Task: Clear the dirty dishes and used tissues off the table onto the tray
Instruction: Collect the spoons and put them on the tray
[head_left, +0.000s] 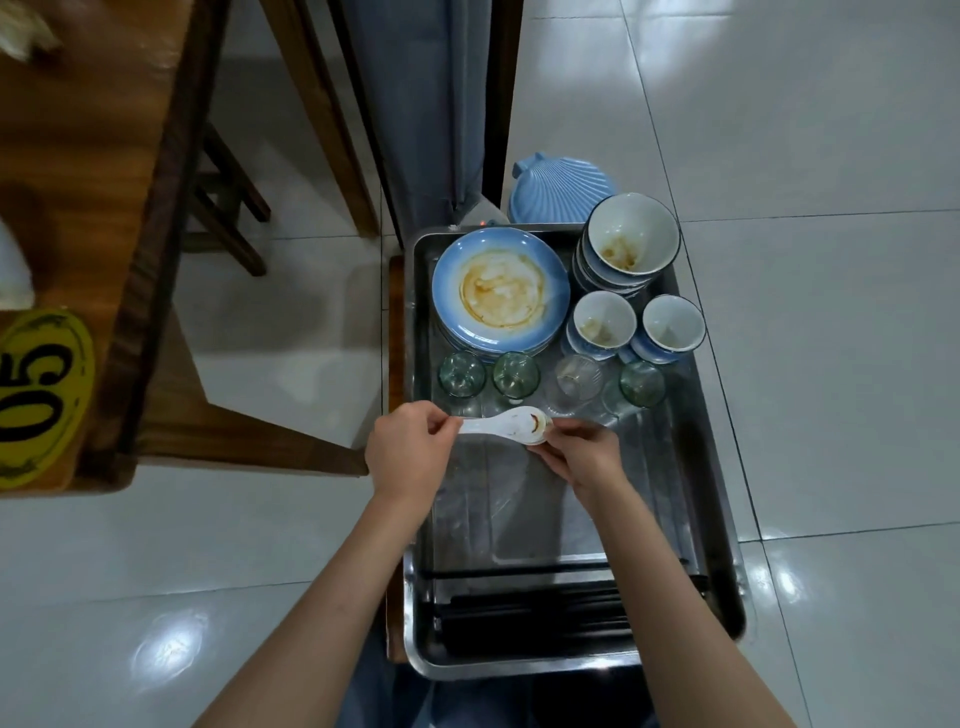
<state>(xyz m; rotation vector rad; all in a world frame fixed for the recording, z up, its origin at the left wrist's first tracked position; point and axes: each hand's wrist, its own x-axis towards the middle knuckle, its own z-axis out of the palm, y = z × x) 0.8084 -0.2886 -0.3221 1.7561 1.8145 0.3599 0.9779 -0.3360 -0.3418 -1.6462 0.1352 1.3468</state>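
Over the middle of the shiny metal tray (691, 415), two hands hold a white soup spoon with brown sauce marks (511, 425). The left hand (408, 454) pinches the spoon's handle end with its fingers curled. The right hand (579, 454) curls its fingers around the spoon's bowl end from below. The spoon lies flat, and I cannot tell if it touches the tray.

Just past the spoon, on the tray, four small glass cups (514, 375) stand in a row. Three look green and one is clear. Past the cups, on the tray's far left side, sits a stack of round blue plates (500, 291), and the top one is smeared with brown sauce. On the far right side stands a stack of blue-and-white bowls (631, 244), with two small blue-and-white cups (605, 322) just in front of it. At the tray's near end lie dark chopsticks (535, 613).

Behind the tray, touching its far edge, rests a light blue shell-shaped dish (558, 189). Well to the left of the tray stands a brown wooden table (78, 156) with a yellow oval sign reading 05 (41, 395). White floor tiles (831, 260) shine all around the tray.
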